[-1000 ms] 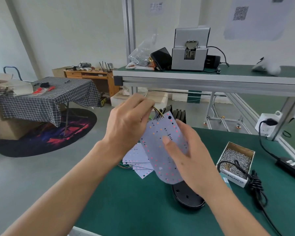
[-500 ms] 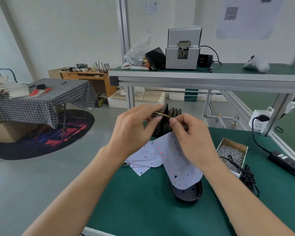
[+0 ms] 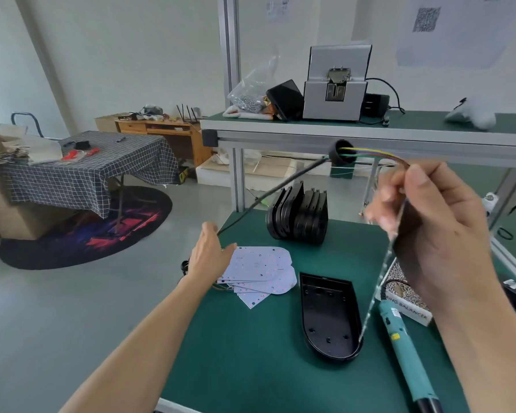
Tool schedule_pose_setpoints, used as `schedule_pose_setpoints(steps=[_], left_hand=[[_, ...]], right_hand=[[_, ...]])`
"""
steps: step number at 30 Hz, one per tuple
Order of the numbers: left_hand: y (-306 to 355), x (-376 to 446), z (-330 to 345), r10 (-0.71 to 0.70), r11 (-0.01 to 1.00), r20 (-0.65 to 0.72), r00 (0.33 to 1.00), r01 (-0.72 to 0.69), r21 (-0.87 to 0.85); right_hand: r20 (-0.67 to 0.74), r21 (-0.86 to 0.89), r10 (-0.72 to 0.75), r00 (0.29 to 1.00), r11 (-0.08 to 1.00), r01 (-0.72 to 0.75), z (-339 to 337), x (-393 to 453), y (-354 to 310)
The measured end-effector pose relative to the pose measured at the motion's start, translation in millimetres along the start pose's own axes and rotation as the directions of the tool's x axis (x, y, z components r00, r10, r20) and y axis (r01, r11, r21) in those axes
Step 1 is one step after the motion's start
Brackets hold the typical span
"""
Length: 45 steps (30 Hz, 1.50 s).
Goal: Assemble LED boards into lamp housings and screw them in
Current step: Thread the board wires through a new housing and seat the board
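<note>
Right hand point(image 3: 438, 234) grip pinches LED board point(image 3: 383, 263) edge-on above housing point(image 3: 328, 314); left hand point(image 3: 209, 254) wide near table edge point(image 3: 221, 225).

On my counter point(image 3: 251, 353) the open housing point(image 3: 328, 317) lies in the middle, the pile of boards point(image 3: 259, 269) to its left, the row of stacked housings point(image 3: 298, 216) behind it, the screwdriver point(image 3: 405, 353) and screw box point(image 3: 405, 296) to its right

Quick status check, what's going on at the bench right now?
Right hand grips LED board edge-on, wires trailing. Left hand open beside board stack. Open housing unobstructed.
</note>
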<state>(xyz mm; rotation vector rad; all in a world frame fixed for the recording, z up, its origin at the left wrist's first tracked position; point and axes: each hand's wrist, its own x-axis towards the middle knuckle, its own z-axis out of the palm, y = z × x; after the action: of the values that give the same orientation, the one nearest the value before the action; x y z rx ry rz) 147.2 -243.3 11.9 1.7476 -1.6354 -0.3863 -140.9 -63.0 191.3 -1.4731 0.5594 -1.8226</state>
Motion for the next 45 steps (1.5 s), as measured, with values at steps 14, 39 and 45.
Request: schedule_pose_setpoints(steps=[14, 39, 45], left_hand=[[49.8, 26.2, -54.1, 0.015, 0.956, -0.125, 0.992, -0.051, -0.29], [147.5, -65.7, 74.9, 0.205, 0.957, 0.351, 0.914, -0.112, -0.269], [144.6, -72.2, 65.8, 0.305, 0.945, 0.351, 0.885, -0.235, -0.228]], right_hand=[[-0.383, -0.176, 0.178, 0.907, 0.949, -0.261, -53.5, -19.4, 7.1], [-0.474, -0.648, 0.685, 0.553, 0.155, -0.746, -91.6, -75.8, 124.5], [-0.471, -0.846, 0.675, 0.568, -0.162, -0.508, -76.7, -86.3, 144.0]])
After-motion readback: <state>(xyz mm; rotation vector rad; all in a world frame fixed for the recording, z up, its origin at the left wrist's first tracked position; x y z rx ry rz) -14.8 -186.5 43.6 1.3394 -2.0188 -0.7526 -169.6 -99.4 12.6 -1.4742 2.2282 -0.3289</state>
